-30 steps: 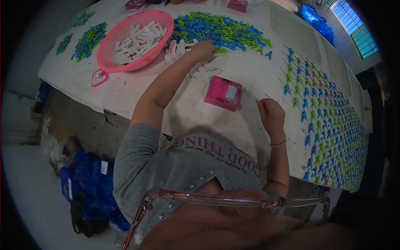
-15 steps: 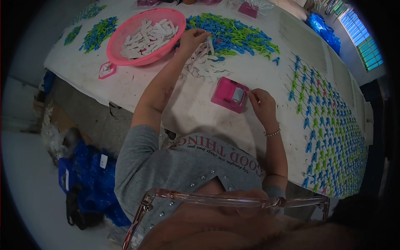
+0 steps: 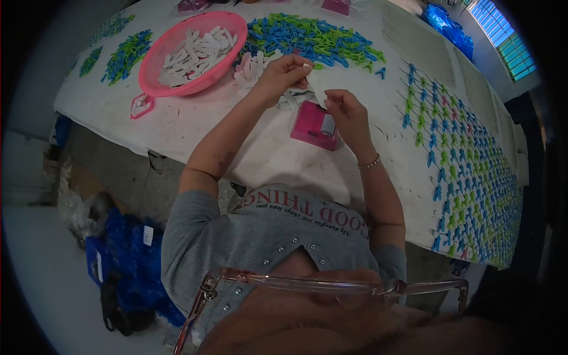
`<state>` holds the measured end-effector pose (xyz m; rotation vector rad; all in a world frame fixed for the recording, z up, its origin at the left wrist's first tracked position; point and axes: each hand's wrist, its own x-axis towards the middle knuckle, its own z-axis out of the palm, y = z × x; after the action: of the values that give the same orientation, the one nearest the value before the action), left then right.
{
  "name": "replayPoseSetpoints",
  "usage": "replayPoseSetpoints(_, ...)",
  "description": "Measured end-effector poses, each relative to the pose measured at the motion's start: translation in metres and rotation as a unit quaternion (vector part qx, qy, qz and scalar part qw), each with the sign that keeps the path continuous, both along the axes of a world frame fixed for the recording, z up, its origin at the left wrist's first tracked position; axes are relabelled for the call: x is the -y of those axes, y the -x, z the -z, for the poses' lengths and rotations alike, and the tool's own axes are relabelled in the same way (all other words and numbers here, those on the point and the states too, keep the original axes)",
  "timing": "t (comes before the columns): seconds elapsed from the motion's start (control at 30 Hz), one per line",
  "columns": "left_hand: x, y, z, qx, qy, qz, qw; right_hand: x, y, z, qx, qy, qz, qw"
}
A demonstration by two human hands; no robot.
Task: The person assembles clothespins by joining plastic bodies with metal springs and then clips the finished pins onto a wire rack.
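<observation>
My left hand is closed, pinching the upper end of a narrow white strip above the table. At the strip's lower end, the fingertips of my right hand are pinched together; any small piece of tape there is too fine to make out. Just below and left of my right hand sits a pink tape dispenser with a pale roll in it. Behind my left hand lies a loose pile of similar white strips, partly hidden by the hand.
A pink basket of white strips stands at the left, a small pink hexagonal frame beside it. Blue and green clips are heaped at the back. Rows of clips spread over the right side. Blue bags lie on the floor.
My left hand has come from the strip pile toward the right with a white strip. My right hand has moved up from the dispenser's edge to meet it. The view has shifted slightly.
</observation>
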<state>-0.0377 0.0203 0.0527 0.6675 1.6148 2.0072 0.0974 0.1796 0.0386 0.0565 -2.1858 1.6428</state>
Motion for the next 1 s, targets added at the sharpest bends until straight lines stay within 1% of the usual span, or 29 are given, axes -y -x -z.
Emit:
replayPoseSetpoints(0.03,-0.001,-0.002,0.003,0.003,-0.001,0.002,1.000,-0.001,-0.002,0.001,0.003,-0.001,0.002,1.000)
replayPoseSetpoints(0.1,-0.002,-0.006,0.008,-0.055,-0.024,0.027,0.998,-0.006,-0.006,0.005,0.060,0.034,-0.013,0.998)
replayPoseSetpoints(0.13,-0.002,-0.011,0.010,-0.051,-0.026,0.027,0.998,-0.007,-0.009,0.005,0.064,0.033,-0.012,0.997)
replayPoseSetpoints(0.17,-0.004,-0.017,0.012,-0.161,-0.032,-0.007,0.986,-0.008,-0.012,0.003,0.089,0.074,-0.010,0.993)
replayPoseSetpoints(0.2,-0.005,-0.023,0.013,-0.269,-0.037,-0.041,0.962,-0.010,-0.014,0.002,0.115,0.116,-0.007,0.987)
replayPoseSetpoints(0.23,-0.003,-0.032,0.008,-0.265,-0.039,-0.040,0.963,-0.012,-0.016,0.003,0.118,0.115,-0.005,0.986)
replayPoseSetpoints(0.27,-0.001,-0.041,0.000,-0.431,-0.005,-0.058,0.900,-0.014,-0.019,0.005,0.109,0.118,-0.002,0.987)
replayPoseSetpoints(0.3,0.000,-0.045,-0.002,-0.583,0.029,-0.075,0.809,-0.016,-0.021,0.007,0.101,0.122,0.001,0.987)
replayPoseSetpoints(0.33,-0.001,-0.045,0.001,-0.578,0.029,-0.074,0.812,-0.017,-0.024,0.010,0.107,0.122,0.003,0.987)
replayPoseSetpoints(0.4,-0.003,-0.041,0.009,-0.403,0.009,-0.041,0.914,-0.017,-0.029,0.014,0.078,0.060,0.022,0.995)
replayPoseSetpoints(0.43,-0.003,-0.039,0.011,-0.399,0.008,-0.043,0.916,-0.018,-0.031,0.012,0.083,0.058,0.021,0.995)
replayPoseSetpoints(0.5,-0.001,-0.034,0.014,-0.357,0.040,0.006,0.933,-0.018,-0.035,0.005,0.096,-0.057,0.014,0.994)
replayPoseSetpoints(0.53,-0.001,-0.033,0.014,-0.354,0.040,0.005,0.934,-0.018,-0.035,0.007,0.099,-0.058,0.013,0.993)
replayPoseSetpoints(0.6,-0.001,-0.033,0.014,-0.364,0.067,0.024,0.929,-0.021,-0.031,0.015,0.028,-0.205,0.038,0.978)
replayPoseSetpoints(0.63,0.000,-0.030,0.016,-0.362,0.066,0.022,0.929,-0.022,-0.028,0.021,0.029,-0.207,0.036,0.977)
replayPoseSetpoints(0.7,0.004,-0.025,0.020,-0.448,0.078,0.028,0.890,-0.022,-0.021,0.032,-0.044,-0.277,0.051,0.958)
replayPoseSetpoints(0.83,0.014,-0.024,0.026,-0.426,0.080,0.025,0.901,-0.017,-0.018,0.038,-0.047,-0.269,0.037,0.961)
replayPoseSetpoints(0.9,0.020,-0.022,0.029,-0.460,0.090,0.022,0.883,-0.014,-0.016,0.037,-0.074,-0.291,0.025,0.954)
replayPoseSetpoints(0.93,0.021,-0.022,0.030,-0.460,0.091,0.023,0.883,-0.015,-0.017,0.036,-0.073,-0.290,0.026,0.954)
replayPoseSetpoints(1.0,0.024,-0.023,0.035,-0.455,0.109,0.007,0.884,-0.017,-0.017,0.035,-0.108,-0.325,0.025,0.939)
